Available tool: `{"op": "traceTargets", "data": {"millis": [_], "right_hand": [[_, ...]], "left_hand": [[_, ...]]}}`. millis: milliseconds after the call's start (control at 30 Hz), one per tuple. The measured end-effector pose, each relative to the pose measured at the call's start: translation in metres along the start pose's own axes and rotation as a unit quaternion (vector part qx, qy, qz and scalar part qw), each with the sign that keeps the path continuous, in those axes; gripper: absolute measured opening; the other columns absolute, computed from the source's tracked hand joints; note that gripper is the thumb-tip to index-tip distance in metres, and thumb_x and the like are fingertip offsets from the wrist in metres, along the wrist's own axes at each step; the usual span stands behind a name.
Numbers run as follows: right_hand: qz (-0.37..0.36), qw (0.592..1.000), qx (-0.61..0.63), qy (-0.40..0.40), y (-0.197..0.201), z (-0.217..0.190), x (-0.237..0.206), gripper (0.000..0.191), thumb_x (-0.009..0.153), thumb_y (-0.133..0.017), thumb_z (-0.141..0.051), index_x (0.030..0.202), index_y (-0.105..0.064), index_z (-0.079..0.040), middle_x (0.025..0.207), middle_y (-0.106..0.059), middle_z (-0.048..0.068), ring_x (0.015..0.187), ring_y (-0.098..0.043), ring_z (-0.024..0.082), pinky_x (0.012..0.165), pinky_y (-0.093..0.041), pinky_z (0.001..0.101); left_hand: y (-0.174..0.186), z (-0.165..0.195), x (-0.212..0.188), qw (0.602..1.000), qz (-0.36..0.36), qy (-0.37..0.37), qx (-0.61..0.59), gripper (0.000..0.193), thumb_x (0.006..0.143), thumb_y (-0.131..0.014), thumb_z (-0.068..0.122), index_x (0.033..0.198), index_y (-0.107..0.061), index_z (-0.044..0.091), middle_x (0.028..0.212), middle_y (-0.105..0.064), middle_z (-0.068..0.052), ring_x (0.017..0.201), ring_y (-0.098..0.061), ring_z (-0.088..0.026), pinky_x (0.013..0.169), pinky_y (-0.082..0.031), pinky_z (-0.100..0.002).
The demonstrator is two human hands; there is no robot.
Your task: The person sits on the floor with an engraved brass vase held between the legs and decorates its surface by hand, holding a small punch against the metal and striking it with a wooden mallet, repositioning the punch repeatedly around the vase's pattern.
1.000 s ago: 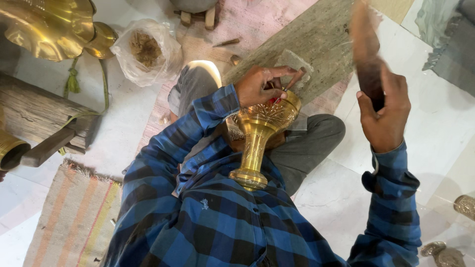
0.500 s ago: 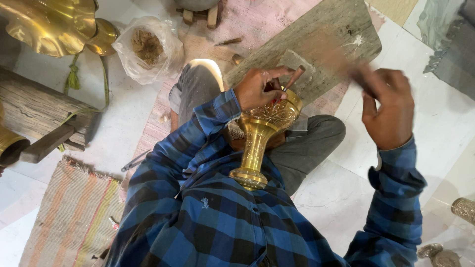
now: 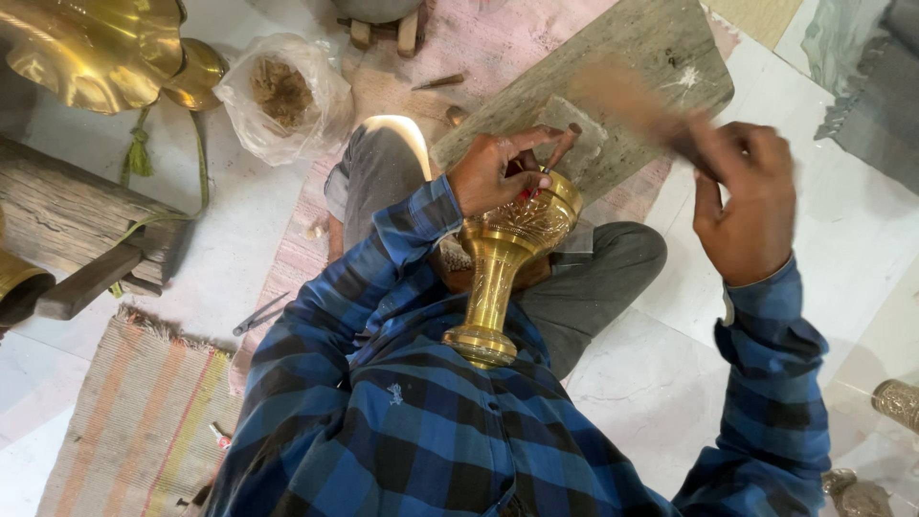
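— Where's the goblet?

— The brass goblet (image 3: 507, 263) is at the centre of the frame, tipped across my lap. Its round foot rests against my blue checked shirt (image 3: 421, 431) and the engraved bowl points away toward the grey board (image 3: 613, 77) on the floor.

— And your left grip?

— My left hand (image 3: 493, 172) lies over the rim of the bowl. The fingers are curled together, pinching a thin metal punch (image 3: 563, 144) whose tip angles down at the bowl's edge. The heel of the hand touches the rim.

— The right one?

— My right hand (image 3: 747, 206), right of centre, is clamped around a wooden handle (image 3: 637, 105). The handle is a blur reaching toward the upper middle, so I can't make out its head. Fingers wrapped fully round, no gap.

— Do the two hands touch?

— No, they are apart; the handle's blur ends above the punch.

— What's around you?

— A clear plastic bag (image 3: 282, 91) of brownish stuff in the upper left, next to a big fluted brass piece (image 3: 96, 48). A wooden block (image 3: 67, 220) sits at the left edge, and a striped mat (image 3: 124, 402) lies in the lower left.
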State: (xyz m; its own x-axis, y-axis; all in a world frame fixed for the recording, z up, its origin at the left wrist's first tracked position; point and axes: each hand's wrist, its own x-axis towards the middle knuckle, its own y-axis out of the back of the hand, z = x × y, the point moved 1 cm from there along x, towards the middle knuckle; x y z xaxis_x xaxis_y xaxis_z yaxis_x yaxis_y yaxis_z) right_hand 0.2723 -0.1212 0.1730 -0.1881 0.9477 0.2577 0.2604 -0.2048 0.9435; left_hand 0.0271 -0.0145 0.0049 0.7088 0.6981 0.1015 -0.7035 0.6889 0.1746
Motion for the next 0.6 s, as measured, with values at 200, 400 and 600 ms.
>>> {"op": "traceTargets", "data": {"millis": [200, 400, 600], "right_hand": [[0.01, 0.962, 0.224, -0.154, -0.006, 0.01, -0.003, 0.056, 0.092, -0.067, -0.002, 0.144, -0.052, -0.016, 0.118, -0.058, 0.016, 0.107, -0.055, 0.024, 0.094, -0.045, 0.0373], [0.055, 0.955, 0.262, -0.13, -0.002, 0.01, -0.004, 0.061, 0.094, -0.066, -0.004, 0.149, -0.054, -0.027, 0.121, -0.058, 0.004, 0.111, -0.052, 0.018, 0.1, -0.04, 0.035], [-0.039, 0.995, -0.09, -0.021, 0.003, 0.007, -0.004, 0.063, 0.092, -0.073, 0.008, 0.149, -0.068, -0.018, 0.12, -0.062, 0.01, 0.108, -0.059, 0.03, 0.099, -0.044, 0.043]], "left_hand": [[-0.001, -0.002, 0.0, 0.999, 0.011, -0.007, 0.034, 0.064, 0.09, -0.084, 0.017, 0.146, -0.054, 0.005, 0.09, -0.079, -0.009, 0.076, -0.078, -0.014, 0.073, -0.066, -0.03], [-0.003, -0.006, -0.007, 0.999, 0.028, -0.001, 0.016, 0.063, 0.091, -0.082, 0.015, 0.146, -0.054, 0.006, 0.091, -0.08, -0.009, 0.077, -0.079, -0.014, 0.077, -0.066, -0.03], [-0.002, -0.003, -0.01, 0.999, 0.027, 0.027, 0.025, 0.061, 0.091, -0.082, 0.014, 0.145, -0.056, 0.006, 0.089, -0.08, -0.01, 0.075, -0.077, -0.014, 0.075, -0.065, -0.03]]}}
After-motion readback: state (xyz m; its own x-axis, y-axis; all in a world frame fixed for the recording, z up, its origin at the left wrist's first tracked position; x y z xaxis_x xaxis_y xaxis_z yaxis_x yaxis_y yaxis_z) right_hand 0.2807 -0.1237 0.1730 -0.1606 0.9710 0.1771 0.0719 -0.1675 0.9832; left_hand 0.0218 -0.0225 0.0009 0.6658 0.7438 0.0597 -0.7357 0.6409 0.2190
